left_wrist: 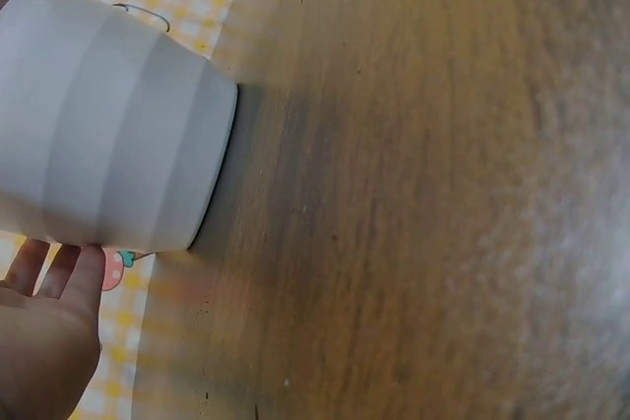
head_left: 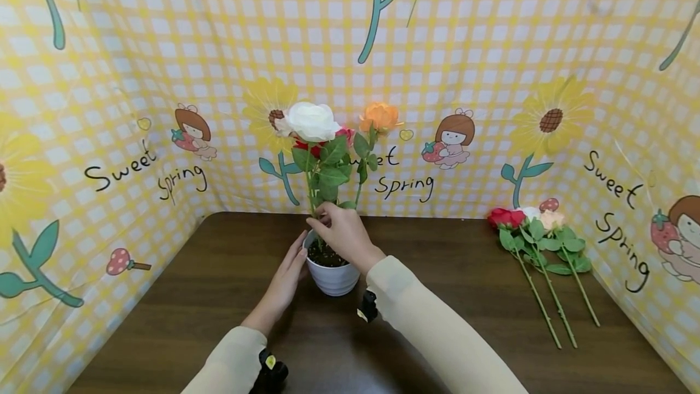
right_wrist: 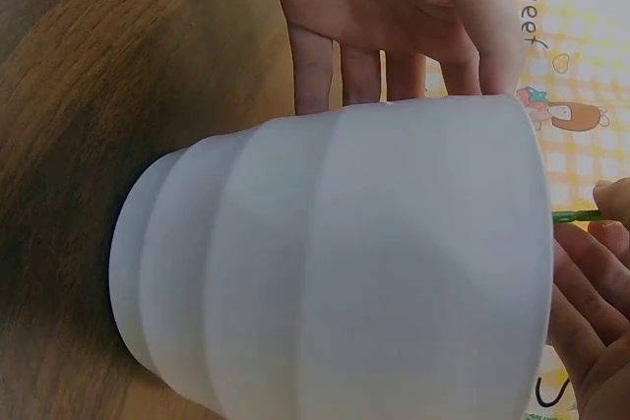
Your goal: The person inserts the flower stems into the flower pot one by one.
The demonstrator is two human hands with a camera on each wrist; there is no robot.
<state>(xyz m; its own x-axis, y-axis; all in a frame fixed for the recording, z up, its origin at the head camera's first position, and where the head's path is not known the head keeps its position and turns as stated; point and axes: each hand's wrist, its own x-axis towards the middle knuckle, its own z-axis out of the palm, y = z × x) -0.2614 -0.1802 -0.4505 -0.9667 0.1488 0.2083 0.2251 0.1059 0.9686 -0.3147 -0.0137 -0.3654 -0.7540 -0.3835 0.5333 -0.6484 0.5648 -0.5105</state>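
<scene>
A white ribbed flowerpot (head_left: 333, 281) with dark soil (head_left: 325, 255) stands on the table, holding several artificial flowers. My left hand (head_left: 284, 281) rests its extended fingers (right_wrist: 315, 76) against the pot's left side. Above the rim, my right hand (head_left: 347, 233) pinches a green stem (right_wrist: 579, 215) between thumb and fingers. That stem appears to belong to the large white rose (head_left: 312, 121). Behind it are a red flower (head_left: 308, 147) and a pink one (head_left: 346, 134), both partly hidden. An orange flower (head_left: 380, 117) rises at the right. The stem's lower end is hidden inside the pot.
Three cut stems lie on the right of the brown table (head_left: 432, 272): a red rose (head_left: 505, 218), a white one (head_left: 528, 214) and a peach one (head_left: 551, 219). A yellow checked cloth (head_left: 465, 47) walls the table at the back and sides.
</scene>
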